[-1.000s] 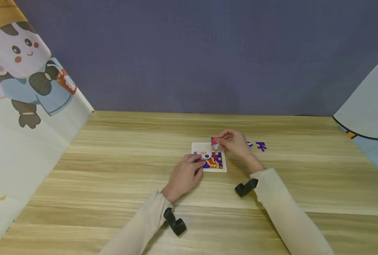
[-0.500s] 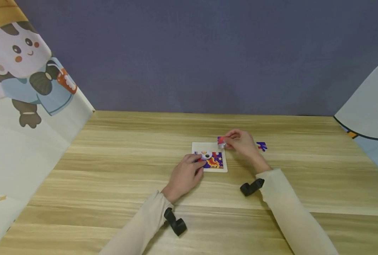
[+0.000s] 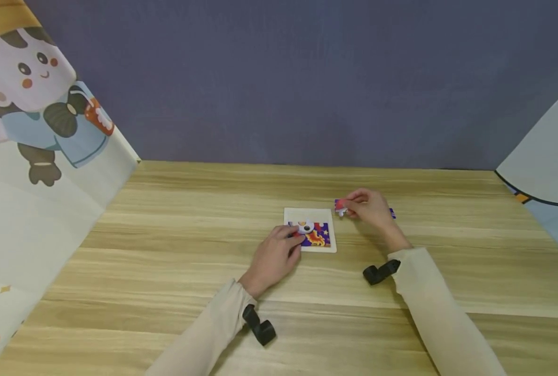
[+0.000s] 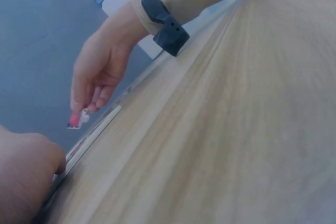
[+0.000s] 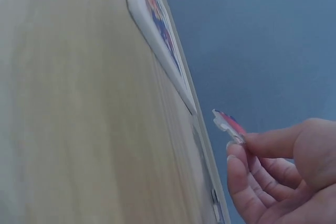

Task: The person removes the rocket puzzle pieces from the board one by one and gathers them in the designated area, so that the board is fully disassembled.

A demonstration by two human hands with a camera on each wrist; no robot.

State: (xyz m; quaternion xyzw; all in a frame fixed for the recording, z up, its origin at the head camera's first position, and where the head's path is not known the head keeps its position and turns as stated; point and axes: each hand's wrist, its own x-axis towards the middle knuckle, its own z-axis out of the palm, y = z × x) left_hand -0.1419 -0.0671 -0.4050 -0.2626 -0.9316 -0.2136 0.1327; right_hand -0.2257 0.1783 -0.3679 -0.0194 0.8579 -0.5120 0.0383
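A red, white and purple jigsaw puzzle piece (image 3: 340,206) is pinched between thumb and fingers of my right hand (image 3: 369,207), held off the table to the right of a white puzzle tray (image 3: 333,241). In the right wrist view that piece (image 5: 229,124) stands tilted at the fingertips. Joined puzzle pieces (image 3: 317,237) with a dark eye and orange flame-like shapes fill the near part of the tray; its far part shows bare. My left hand (image 3: 273,257) rests with its fingers on the tray's left side, covering some of the picture.
Another purple puzzle piece (image 3: 392,213) lies on the wooden table (image 3: 189,224), partly hidden behind my right hand. A dark blue wall (image 3: 279,83) rises at the table's far edge. Black wrist cameras (image 3: 259,325) sit on both sleeves.
My right hand has moved right, carrying the puzzle piece from above the tray's far right corner to beside it. It now covers most of the loose pieces. The left hand stays in place.
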